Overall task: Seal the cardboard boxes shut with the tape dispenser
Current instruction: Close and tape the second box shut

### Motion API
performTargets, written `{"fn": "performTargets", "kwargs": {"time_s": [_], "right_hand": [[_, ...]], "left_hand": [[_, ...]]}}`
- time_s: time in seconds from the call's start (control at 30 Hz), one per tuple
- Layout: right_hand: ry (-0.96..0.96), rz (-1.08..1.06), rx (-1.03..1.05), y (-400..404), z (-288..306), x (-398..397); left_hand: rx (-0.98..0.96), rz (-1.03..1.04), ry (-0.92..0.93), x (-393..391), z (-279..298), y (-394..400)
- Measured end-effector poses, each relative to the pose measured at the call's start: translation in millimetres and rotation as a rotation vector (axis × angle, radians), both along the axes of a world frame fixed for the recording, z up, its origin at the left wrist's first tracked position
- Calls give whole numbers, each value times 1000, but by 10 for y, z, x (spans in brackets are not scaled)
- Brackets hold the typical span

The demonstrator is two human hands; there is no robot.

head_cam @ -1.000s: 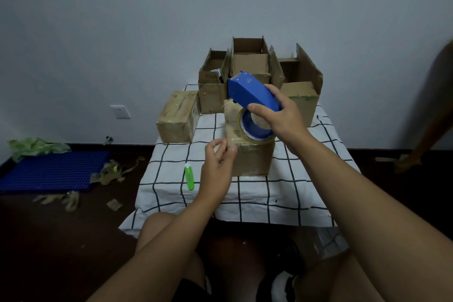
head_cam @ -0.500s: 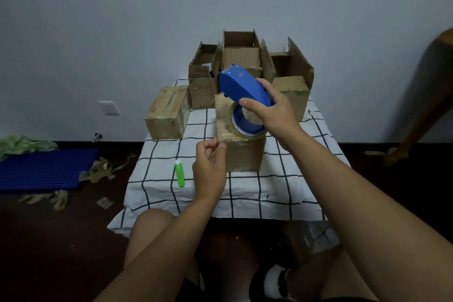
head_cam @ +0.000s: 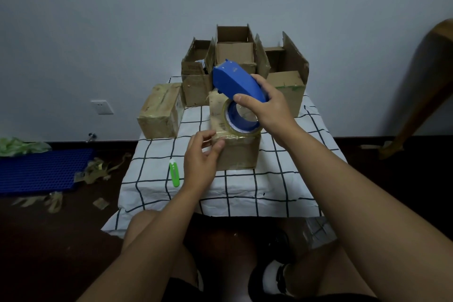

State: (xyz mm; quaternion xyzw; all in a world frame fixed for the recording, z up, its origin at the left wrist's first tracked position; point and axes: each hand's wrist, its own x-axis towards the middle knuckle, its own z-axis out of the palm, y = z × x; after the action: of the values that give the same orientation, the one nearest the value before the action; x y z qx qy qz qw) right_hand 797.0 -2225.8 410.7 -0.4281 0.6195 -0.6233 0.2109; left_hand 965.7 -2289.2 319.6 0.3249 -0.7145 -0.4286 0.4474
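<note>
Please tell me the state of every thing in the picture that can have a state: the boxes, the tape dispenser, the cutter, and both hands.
Front box: closed, taped on top.
Left box: closed, taped, lying apart.
Three back boxes: flaps up, open.
Tape dispenser: lifted, tilted over the front box.
Right hand: grips the dispenser.
Left hand: fingertips at the front box's near top edge.
Green cutter: lying on the checked cloth, untouched.

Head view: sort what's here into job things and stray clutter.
Job: tape dispenser gripped by right hand; front box touched by left hand; taped box; open boxes.
Stray: green cutter; tape scraps; blue mat; checked cloth.
</note>
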Motion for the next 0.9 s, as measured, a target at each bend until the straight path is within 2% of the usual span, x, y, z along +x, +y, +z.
{"fn": "performTargets", "kwargs": {"time_s": [0.13,0.33,0.53,0.77,0.9], "right_hand": [[1,-4,2,-28,-17,-18],[7,-8,4,-35,-35,-33],[2,-9,1,-31,-25,-37],[28,-8,5,-31,-33,-37],[28,-7,-3,-42,-46,-47]], "left_hand": [[-139,10,-77,-13,-45,-80],[-52,-118,-14,109,-51,-147],[-184,-103,-92,83,-29,-256],[-210,-241,-146,196,-29,-379],[-324,-160,-199,150,-77,-380]]}}
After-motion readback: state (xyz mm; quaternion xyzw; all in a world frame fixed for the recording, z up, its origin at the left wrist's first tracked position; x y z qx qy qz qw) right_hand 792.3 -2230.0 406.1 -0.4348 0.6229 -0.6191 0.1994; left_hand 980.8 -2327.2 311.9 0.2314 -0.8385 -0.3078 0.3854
